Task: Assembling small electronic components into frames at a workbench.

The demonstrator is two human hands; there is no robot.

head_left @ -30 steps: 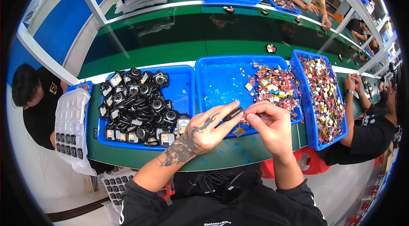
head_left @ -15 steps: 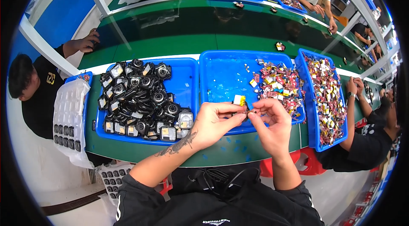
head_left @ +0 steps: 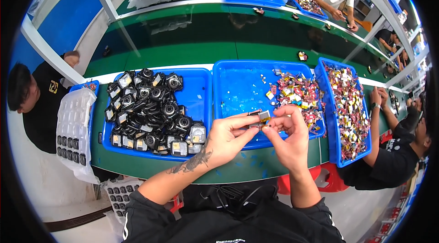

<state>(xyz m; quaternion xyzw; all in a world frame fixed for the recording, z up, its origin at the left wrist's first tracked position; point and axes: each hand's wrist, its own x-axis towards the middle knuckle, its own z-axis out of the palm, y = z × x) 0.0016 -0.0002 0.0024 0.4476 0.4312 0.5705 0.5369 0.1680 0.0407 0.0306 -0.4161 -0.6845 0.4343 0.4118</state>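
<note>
My left hand and my right hand are close together over the front of the middle blue tray. Between their fingertips they pinch a small electronic part with a silver-grey block and a bit of yellow on it. Fingers cover much of its dark lower piece. In the same tray, just beyond my right hand, lies a heap of small red, white and yellow electronic parts. To the left of my left hand, black watch-like cases are piled in another blue tray.
A blue tray full of similar parts stands at the right. White moulded trays with black pieces lean at the left. Beyond runs a green conveyor belt carrying scattered parts. Co-workers sit around it; a red stool is below the table.
The held part has turned: its block now shows silver-grey instead of white and yellow. On the left, a co-worker's hand has drawn back from the belt, where a dark piece now lies.
</note>
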